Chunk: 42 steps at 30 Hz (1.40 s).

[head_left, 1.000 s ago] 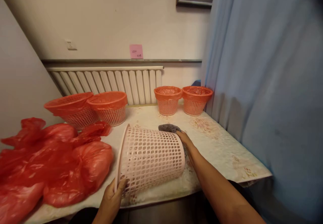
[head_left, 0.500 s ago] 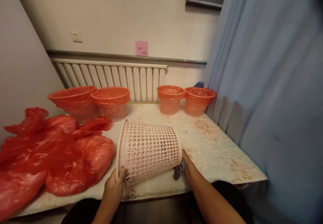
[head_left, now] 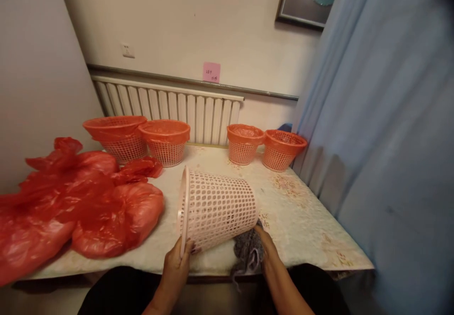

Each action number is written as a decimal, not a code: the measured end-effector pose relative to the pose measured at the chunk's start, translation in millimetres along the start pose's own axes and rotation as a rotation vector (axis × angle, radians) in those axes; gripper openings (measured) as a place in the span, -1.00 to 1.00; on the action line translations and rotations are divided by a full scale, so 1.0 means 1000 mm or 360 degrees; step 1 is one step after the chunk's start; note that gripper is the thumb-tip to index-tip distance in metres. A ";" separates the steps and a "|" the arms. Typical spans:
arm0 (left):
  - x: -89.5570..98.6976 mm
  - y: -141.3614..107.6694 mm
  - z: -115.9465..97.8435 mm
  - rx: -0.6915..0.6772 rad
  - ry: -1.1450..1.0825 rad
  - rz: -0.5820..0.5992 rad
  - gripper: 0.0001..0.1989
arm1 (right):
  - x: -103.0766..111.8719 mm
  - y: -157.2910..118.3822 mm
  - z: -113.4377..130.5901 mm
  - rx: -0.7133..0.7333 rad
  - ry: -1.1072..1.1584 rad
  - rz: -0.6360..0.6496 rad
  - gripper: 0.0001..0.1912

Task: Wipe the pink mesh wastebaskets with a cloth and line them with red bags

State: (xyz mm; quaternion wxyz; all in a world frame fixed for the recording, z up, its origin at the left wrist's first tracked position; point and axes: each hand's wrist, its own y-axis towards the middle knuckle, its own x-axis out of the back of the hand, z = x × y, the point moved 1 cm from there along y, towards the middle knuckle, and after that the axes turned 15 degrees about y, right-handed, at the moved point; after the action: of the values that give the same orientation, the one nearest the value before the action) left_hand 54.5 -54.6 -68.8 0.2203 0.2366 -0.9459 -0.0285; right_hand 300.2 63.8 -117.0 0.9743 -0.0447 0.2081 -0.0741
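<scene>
A pale pink perforated plastic wastebasket (head_left: 222, 206) lies tilted on its side in front of me, its mouth to the left and its base to the right. My left hand (head_left: 178, 258) grips the rim at the lower left, thumb on the outer wall. At the base end, my right hand (head_left: 267, 246) is closed on a grey-purple knitted cloth (head_left: 248, 251), which hangs below the basket with a loose strand. The basket hides some of my right fingers.
Red bags (head_left: 95, 201) pile up at the table's left. Along the back stand several baskets with red liners, including a left one (head_left: 165, 152) and a right one (head_left: 280, 156). A radiator (head_left: 170, 102) is behind; a blue curtain (head_left: 372, 140) borders the right.
My view has turned slightly left. The basket has rotated so more of its mouth rim shows, and more of the cloth is now visible under its base.
</scene>
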 end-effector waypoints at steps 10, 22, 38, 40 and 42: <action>-0.036 -0.013 0.004 -0.0334 0.0072 0.0151 -0.68 | -0.047 -0.056 -0.028 -0.0228 0.0164 0.0086 -0.66; -0.043 -0.023 0.017 -0.0538 0.0501 0.0203 -0.76 | 0.010 -0.036 0.074 0.0361 -0.0734 0.0113 -0.57; -0.052 -0.035 0.011 -0.1005 0.0716 0.0162 -0.78 | -0.105 -0.113 0.053 0.1583 -0.1376 0.0689 -0.35; -0.052 -0.032 0.005 -0.0978 0.0721 0.0184 -0.79 | -0.117 -0.110 0.050 0.1633 -0.1375 0.0622 -0.35; -0.052 -0.029 -0.003 -0.0998 0.0829 0.0194 -0.84 | -0.121 -0.101 0.055 0.1610 -0.1296 0.0448 -0.34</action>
State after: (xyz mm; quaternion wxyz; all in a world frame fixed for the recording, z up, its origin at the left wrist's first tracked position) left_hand 109.9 -56.6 -91.7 0.5150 0.1009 -0.8163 -0.2415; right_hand 200.7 -13.0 -7.0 0.8763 0.4213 -0.2334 -0.0118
